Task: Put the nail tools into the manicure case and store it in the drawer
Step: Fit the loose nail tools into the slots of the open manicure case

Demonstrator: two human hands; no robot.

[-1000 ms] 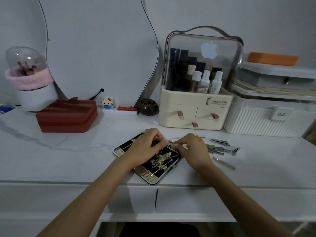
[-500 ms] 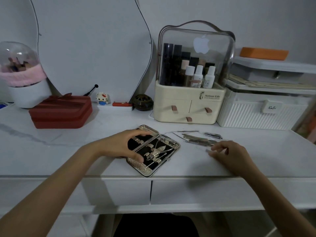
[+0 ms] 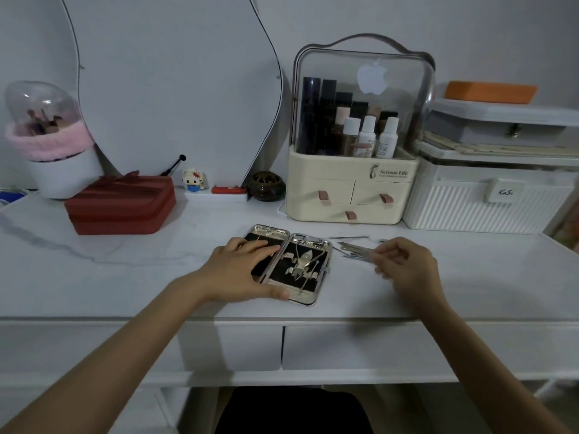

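Head view: loose nail tools [image 3: 355, 250] at right hand [image 3: 404, 267] fingertips, beside open manicure case [image 3: 293, 264]

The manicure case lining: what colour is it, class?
Black, inside a shiny silver frame; the manicure case shows best in the head view.

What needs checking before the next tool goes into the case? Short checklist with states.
1. Manicure case open and flat on the table: ok.
2. Left hand steadies the case's left half: ok.
3. Right hand on the loose tools: ok.
4. One tool only pinched: cannot tell.
5. Free slot in the case: cannot tell; several tools already seated.
6. Drawer open for storing: not ok, fronts shut.
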